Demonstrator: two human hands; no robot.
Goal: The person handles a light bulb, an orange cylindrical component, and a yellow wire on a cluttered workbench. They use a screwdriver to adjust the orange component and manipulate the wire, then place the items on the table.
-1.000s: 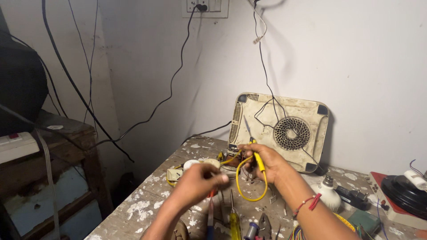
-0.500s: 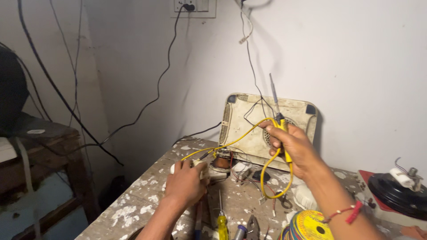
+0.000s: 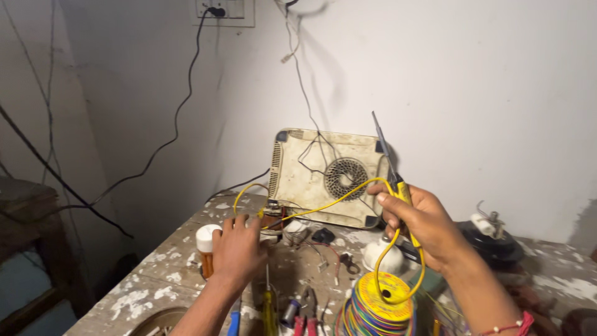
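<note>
My right hand (image 3: 421,223) is raised above the bench and grips a pair of scissors (image 3: 387,155) with yellow handles, blades pointing up, together with a yellow wire (image 3: 323,205). The wire runs taut from that hand down to a small part under my left hand (image 3: 238,247), which presses flat on the bench. From my right hand the wire also loops down to a spool of coloured wire (image 3: 375,305) at the front. A small orange bottle with a white cap (image 3: 206,249) stands just left of my left hand.
A dirty cream appliance base with a round vent (image 3: 326,177) leans against the wall. Screwdrivers and pliers (image 3: 287,309) lie at the bench front. A white bulb (image 3: 377,253), a black round part (image 3: 495,242) and a wall socket with a black cable (image 3: 224,9) are also in view.
My right hand has lifted up and to the right, pulling the yellow wire taut from the bench. My left hand stays pressed down on the bench.
</note>
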